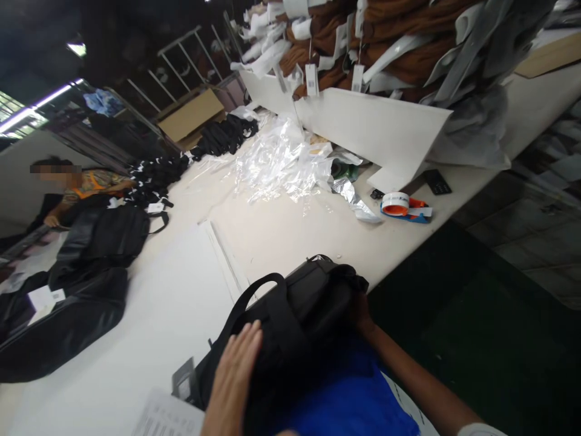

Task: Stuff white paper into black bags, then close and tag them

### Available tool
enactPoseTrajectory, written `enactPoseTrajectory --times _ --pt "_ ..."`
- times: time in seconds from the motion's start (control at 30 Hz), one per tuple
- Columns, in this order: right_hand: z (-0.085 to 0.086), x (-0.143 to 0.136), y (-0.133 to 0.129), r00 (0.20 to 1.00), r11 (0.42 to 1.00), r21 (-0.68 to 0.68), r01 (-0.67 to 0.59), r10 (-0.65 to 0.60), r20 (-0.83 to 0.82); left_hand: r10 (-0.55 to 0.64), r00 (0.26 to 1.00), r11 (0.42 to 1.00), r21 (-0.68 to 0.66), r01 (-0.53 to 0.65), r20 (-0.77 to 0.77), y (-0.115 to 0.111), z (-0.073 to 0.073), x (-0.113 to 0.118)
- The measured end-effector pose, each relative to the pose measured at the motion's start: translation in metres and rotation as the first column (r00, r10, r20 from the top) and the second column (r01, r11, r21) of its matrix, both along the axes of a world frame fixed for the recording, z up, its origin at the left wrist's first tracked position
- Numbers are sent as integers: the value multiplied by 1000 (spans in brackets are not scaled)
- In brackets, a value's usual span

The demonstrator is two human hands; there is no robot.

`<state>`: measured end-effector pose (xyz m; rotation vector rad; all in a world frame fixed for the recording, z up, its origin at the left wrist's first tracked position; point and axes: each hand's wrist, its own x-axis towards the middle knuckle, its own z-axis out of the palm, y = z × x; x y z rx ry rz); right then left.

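Note:
A black bag (313, 297) with a wide strap handle (267, 281) lies at the near table edge, against the blue clothing (345, 387) in front of me. My left hand (238, 363) rests on its near left side, fingers stretched out and side by side. At the bag's right end, my right hand (362, 315) grips it from the outer side; its fingertips are hidden in shadow behind the bag. A grey tag (184, 383) sticks out by the bag's left end, and a printed white sheet (167, 418) lies beside my left hand.
A tape dispenser (402, 207) and a small black device (436, 181) sit near the right table edge. Crumpled clear plastic (285, 163) lies beyond. Brown goods (408, 54) are stacked behind white board (372, 121). More black bags (109, 236) lie left, near another person (86, 188).

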<state>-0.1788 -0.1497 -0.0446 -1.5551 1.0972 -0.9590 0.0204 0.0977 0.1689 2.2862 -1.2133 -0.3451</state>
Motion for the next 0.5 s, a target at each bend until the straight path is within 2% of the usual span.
enactPoseTrajectory --times 0.03,0.1,0.17,0.27,0.33,0.4,0.43,0.5 --pt "1 -6 -1 998 999 10 -33 33 49 -149 985 989 36 146 90 -20 -1 -7" --pt "2 -25 -9 979 987 58 -147 137 152 -371 893 928 102 357 255 -54 0 -15" --pt "2 -43 -29 944 947 160 -278 239 226 -487 805 870 106 481 339 -73 1 -16" --pt "0 -41 -80 942 903 276 -329 292 168 -549 763 816 19 578 342 -79 2 -13" --pt "1 -12 -118 937 908 235 -347 347 43 -544 774 809 -42 586 322 -77 0 -12" --pt "5 32 -149 870 868 158 -471 486 -76 -545 780 803 -76 591 309 -77 2 -12" --pt "8 55 -159 801 809 145 -569 586 -122 -550 778 798 -83 597 304 -77 4 -11" --pt "15 94 -167 582 610 184 -770 791 -187 -549 786 802 -86 591 286 -79 11 -10"
